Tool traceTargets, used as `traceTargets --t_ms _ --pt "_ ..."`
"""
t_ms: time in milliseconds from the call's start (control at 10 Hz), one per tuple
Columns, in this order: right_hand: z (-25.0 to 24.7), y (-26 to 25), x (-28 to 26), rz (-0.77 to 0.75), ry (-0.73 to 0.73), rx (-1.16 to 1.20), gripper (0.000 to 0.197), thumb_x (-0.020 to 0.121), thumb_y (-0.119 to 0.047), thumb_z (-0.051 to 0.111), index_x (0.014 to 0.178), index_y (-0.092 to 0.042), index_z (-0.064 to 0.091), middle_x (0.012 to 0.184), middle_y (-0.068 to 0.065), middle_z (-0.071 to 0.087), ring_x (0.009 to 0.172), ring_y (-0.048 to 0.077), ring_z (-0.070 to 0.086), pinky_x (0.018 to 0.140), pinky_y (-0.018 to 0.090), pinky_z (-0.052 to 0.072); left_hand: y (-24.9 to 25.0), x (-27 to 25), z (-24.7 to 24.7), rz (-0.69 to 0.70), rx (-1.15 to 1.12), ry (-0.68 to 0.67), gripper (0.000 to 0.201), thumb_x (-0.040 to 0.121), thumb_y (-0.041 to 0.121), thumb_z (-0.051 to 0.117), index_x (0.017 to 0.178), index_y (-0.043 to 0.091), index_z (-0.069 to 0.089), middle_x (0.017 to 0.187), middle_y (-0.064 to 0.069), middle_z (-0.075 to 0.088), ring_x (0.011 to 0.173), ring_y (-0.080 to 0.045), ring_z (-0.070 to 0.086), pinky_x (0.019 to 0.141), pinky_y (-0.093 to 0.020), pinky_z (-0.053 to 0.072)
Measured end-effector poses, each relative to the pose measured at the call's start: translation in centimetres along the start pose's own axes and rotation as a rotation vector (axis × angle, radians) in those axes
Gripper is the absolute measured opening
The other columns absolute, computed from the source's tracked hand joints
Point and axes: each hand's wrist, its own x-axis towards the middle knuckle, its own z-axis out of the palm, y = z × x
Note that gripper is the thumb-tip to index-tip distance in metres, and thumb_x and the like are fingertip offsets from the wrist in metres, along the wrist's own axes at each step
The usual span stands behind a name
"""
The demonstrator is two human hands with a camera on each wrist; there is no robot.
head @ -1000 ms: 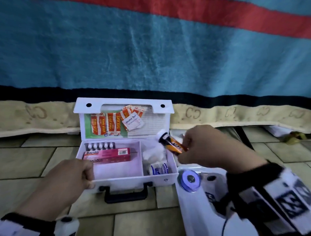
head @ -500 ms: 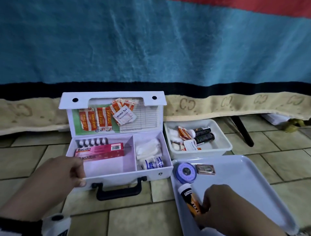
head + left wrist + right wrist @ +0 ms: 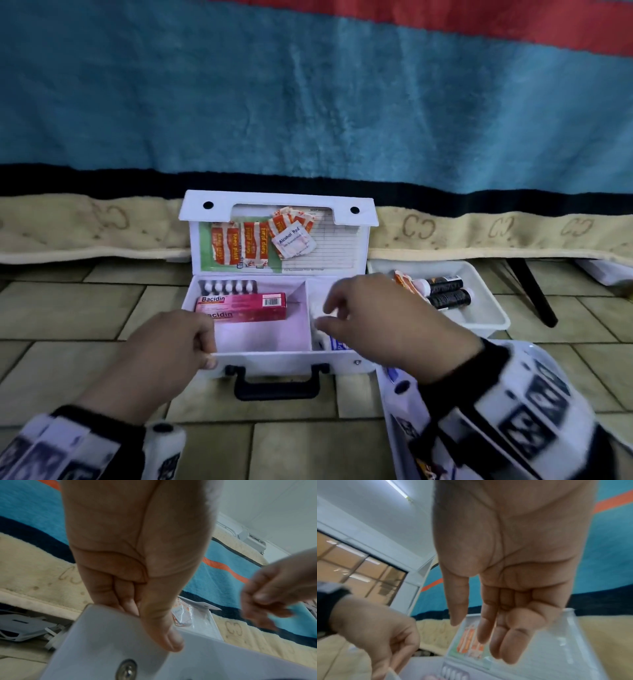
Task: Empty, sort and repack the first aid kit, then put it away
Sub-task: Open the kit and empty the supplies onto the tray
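Head view: the first aid kit (image 3: 279,308) sits open on the floor; the left hand (image 3: 171,346) pinches its front rim, presumably steadying it; left wrist view confirms that grip; right wrist view: the right hand (image 3: 505,588) hovers open-fingered, empty, over the right compartment.

Left hand (image 3: 137,555) fills upper centre, thumb pressed flat on white kit wall (image 3: 106,649), fingers tucked behind its edge. Metal snap (image 3: 126,670) bottom centre. Right hand (image 3: 272,596) blurred at right edge, fingers loosely curled. Striped blanket (image 3: 223,577) behind.
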Motion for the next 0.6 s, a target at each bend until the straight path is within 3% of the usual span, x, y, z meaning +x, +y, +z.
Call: traceTargets --t_ms 100,200,300,400,500,600 --pt "1.1 -2.7 4.8 -0.211 -0.148 -0.198 0.032 0.088 -0.031 0.059 0.117 -0.016 0.059 0.115 0.006 0.061 0.104 0.023 0.057 0.086 0.034 0.049 0.1 -0.1 0.0 0.005 -0.018 0.012 0.035 0.066 0.013 0.081 0.052 0.026 0.052 0.058 0.006 0.057 0.059 -0.006 0.053 0.052 -0.023 0.034" --pt "2.9 -4.5 7.7 -0.256 -0.285 -0.408 0.038 0.088 -0.023 0.062 0.123 -0.012 0.055 0.115 0.008 0.062 0.102 0.025 0.059 0.082 0.035 0.050 0.0 -0.1 0.0 0.007 0.001 0.016 0.035 0.067 0.015 0.080 0.052 0.026 0.051 0.061 0.009 0.057 0.062 -0.005 0.053 0.054 -0.021 0.036" --pt "4.3 -5.7 8.7 -0.201 -0.300 -0.537 0.019 0.092 -0.010 0.052 0.110 -0.007 0.058 0.096 0.006 0.061 0.091 0.024 0.060 0.069 0.032 0.044 -0.3 0.1 0.2 0.016 0.017 0.018 0.036 0.067 0.015 0.080 0.052 0.026 0.049 0.061 0.009 0.056 0.064 -0.006 0.054 0.054 -0.019 0.036" --pt "4.9 -6.1 8.5 -0.218 -0.222 -0.497 0.020 0.093 -0.012 0.047 0.108 -0.012 0.061 0.096 0.009 0.063 0.090 0.026 0.062 0.070 0.034 0.046 -0.4 0.1 0.2 0.027 0.031 0.037 0.037 0.068 0.014 0.078 0.052 0.026 0.047 0.062 0.010 0.054 0.065 -0.006 0.053 0.052 -0.016 0.032" --pt "5.2 -5.8 8.4 -0.186 -0.159 -0.375 0.028 0.093 -0.016 0.047 0.117 -0.009 0.060 0.120 0.013 0.062 0.111 0.030 0.059 0.083 0.037 0.047 -0.3 -0.1 0.2 0.037 0.049 0.041 0.036 0.069 0.014 0.077 0.054 0.025 0.047 0.063 0.010 0.053 0.064 -0.005 0.052 0.051 -0.017 0.032" --pt "5.2 -5.8 8.5 -0.149 -0.207 -0.317 0.029 0.094 -0.015 0.046 0.118 -0.007 0.059 0.120 0.014 0.061 0.111 0.032 0.058 0.080 0.037 0.045 -0.3 0.0 0.1 0.029 0.058 0.028 0.035 0.067 0.014 0.079 0.053 0.024 0.048 0.062 0.009 0.055 0.066 -0.008 0.056 0.054 -0.021 0.037"
